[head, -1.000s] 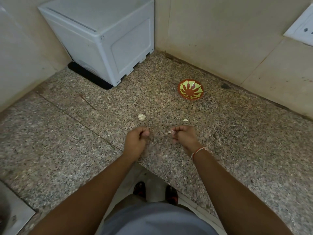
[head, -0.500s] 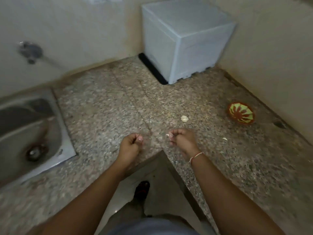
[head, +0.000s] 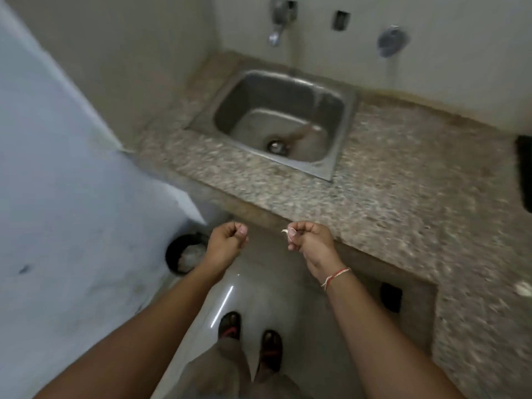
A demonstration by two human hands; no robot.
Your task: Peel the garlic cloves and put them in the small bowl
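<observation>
Hands held out over the floor in front of the granite surface [head: 388, 180]. The right hand [head: 312, 243] has its fingers curled, and its grip pinches a small whitish scrap, garlic skin or clove [head: 285, 231], which projects from the fingertips; which of the two it is cannot be told. The left hand [head: 227, 244] is curled into a loose fist, thumb on top; whether its grip encloses anything cannot be told. A red-and-white thread [head: 335, 277] circles the right wrist. A steel sink [head: 342, 156] is set into the surface beyond the hands, with a tap [head: 276, 23] on the wall above it. A black bin [head: 184, 256] stands on the floor just left of the left hand. Two sandalled feet [head: 250, 338] appear below. Motion blur softens the whole view.
</observation>
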